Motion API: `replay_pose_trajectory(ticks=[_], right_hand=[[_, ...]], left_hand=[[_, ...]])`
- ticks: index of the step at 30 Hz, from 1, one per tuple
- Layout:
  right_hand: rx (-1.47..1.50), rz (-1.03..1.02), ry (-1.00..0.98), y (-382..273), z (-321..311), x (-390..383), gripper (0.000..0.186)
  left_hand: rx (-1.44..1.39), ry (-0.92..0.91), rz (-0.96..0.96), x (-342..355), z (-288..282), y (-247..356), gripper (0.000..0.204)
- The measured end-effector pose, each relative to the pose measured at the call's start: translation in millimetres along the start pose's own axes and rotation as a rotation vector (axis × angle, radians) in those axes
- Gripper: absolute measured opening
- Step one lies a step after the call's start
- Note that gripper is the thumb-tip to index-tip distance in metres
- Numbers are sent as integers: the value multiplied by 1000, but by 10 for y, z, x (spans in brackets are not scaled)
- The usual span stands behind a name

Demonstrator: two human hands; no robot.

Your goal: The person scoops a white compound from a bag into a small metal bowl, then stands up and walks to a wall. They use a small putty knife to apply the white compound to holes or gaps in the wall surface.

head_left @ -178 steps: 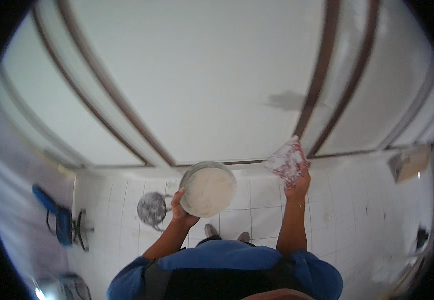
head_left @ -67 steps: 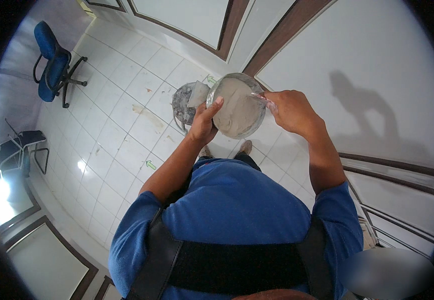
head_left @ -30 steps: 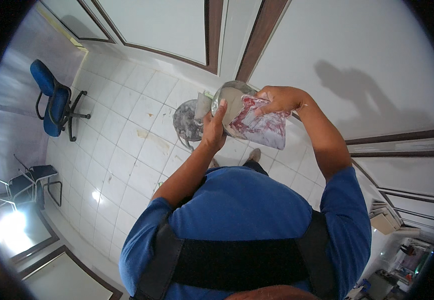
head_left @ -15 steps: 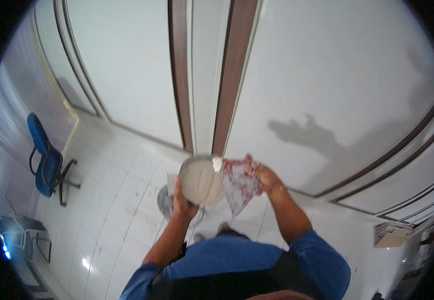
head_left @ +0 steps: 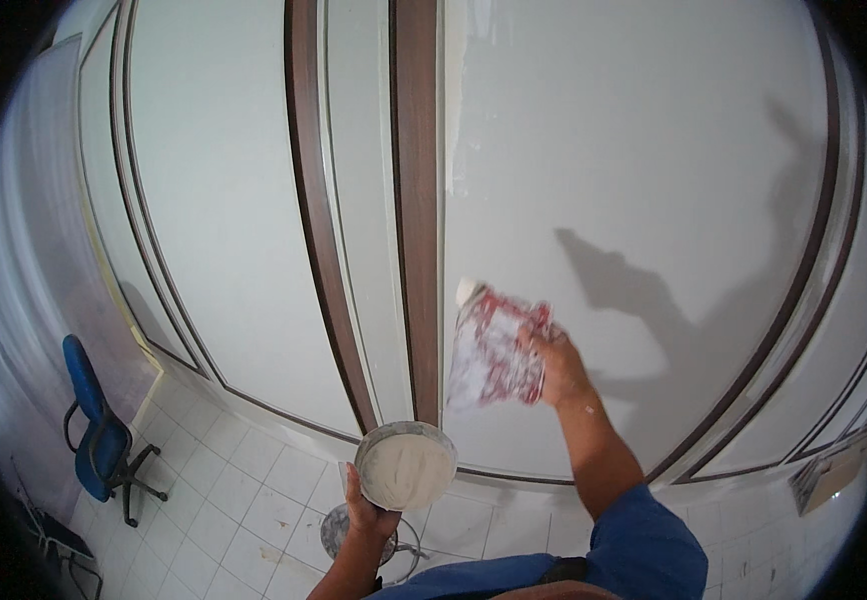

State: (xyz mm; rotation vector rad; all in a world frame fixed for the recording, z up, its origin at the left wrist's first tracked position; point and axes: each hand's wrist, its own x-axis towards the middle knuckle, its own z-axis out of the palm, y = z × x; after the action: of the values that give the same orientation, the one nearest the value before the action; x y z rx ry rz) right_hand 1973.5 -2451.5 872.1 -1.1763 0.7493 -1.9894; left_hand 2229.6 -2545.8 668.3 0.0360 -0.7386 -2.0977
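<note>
My left hand (head_left: 369, 508) grips a round metal bowl (head_left: 404, 465) of beige paste, held low in front of a panelled wall; a pale flat piece shows partly behind the bowl at my thumb. My right hand (head_left: 562, 365) is closed on a wide red spreading blade (head_left: 496, 355) smeared with white, raised above and right of the bowl, with a pale lump of paste at its upper left corner. The white wall panel (head_left: 614, 130) behind it has a rough pale streak along its left edge, beside brown vertical trim (head_left: 414, 220), and carries the shadow of my arm.
A blue swivel chair (head_left: 96, 440) stands at left by a hanging translucent sheet (head_left: 29, 260). A dark chair (head_left: 59, 540) is at the lower left edge. A smeared grey round stool (head_left: 339, 530) sits on the tiled floor behind my left hand. Cardboard (head_left: 829, 470) leans at the far right.
My view has tilted up toward the wall. My right hand has lifted the red blade out from over the bowl, up toward the panel. My left hand still holds the bowl.
</note>
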Motion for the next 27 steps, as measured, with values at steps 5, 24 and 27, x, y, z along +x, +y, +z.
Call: replay_pose_trajectory(ticks=[5,24,27], right_hand=[[-211,-140,111,-355,-199,851,25],[-2375,-827,31,-576,-814,2763,49],[-2427,-780,12,-455,-1122,2862,52]], left_hand=[[-39,71,-8,472,-97,-198,77],[5,241,-75,1120,-275,-61,80],[-24,251,-77,1163,-303,-110,78]])
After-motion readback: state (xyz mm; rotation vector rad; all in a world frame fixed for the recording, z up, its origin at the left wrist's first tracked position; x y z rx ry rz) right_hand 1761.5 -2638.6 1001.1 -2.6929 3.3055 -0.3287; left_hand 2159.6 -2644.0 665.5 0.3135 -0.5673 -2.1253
